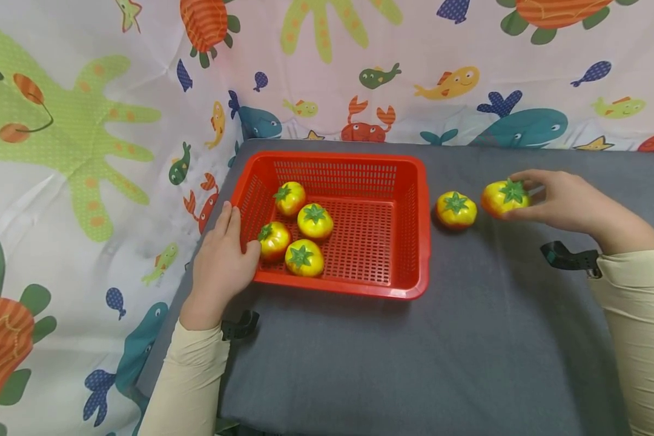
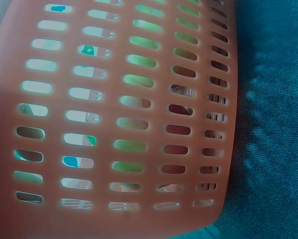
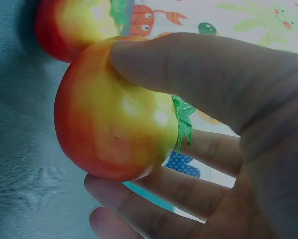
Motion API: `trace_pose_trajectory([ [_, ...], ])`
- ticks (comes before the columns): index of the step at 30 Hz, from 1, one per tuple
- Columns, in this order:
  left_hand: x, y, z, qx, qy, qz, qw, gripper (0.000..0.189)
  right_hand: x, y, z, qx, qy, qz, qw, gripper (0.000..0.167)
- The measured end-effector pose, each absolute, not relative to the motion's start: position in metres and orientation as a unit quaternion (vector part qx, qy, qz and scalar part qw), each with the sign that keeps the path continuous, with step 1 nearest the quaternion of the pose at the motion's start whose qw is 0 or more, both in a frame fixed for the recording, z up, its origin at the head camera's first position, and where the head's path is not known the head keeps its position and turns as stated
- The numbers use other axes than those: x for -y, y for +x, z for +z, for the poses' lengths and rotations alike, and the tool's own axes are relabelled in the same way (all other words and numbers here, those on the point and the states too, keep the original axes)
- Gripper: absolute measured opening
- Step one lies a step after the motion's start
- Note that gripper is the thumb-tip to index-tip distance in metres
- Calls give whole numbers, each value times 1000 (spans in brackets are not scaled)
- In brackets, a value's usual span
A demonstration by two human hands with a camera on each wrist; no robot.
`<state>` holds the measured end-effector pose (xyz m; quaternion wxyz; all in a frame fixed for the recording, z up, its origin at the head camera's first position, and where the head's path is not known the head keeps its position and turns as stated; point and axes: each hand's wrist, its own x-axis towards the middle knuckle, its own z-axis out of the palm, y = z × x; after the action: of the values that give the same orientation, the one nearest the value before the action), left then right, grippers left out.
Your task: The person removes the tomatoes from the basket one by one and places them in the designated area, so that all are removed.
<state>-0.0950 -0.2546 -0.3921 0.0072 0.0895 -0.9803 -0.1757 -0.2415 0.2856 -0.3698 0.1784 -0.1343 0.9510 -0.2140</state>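
Right fingers (image 3: 183,190) round glossy yellow-red fruit (image 3: 116,119), green leaves (image 3: 184,114) atop

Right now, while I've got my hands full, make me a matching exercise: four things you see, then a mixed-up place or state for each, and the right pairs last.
Things:
1. Left grip
2. Right grip
3. Red basket
4. Grey cloth

Places and states:
A. Lies under the basket
B. Holds a single fruit
C. Contains four fruits
D. Rests at the basket's left end

Pairs: 1-D, 2-B, 3-C, 4-A
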Motion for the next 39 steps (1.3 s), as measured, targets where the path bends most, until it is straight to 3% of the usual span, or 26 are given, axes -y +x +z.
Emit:
trace_pose_trajectory([
  [17,255,-96,-393,981,88,-175,8,79,-293,-242,-397,-949,-145,-210,188,81],
  [39,255,-96,-394,981,85,-176,13,79,-295,-239,-406,-940,-140,-237,200,83],
])
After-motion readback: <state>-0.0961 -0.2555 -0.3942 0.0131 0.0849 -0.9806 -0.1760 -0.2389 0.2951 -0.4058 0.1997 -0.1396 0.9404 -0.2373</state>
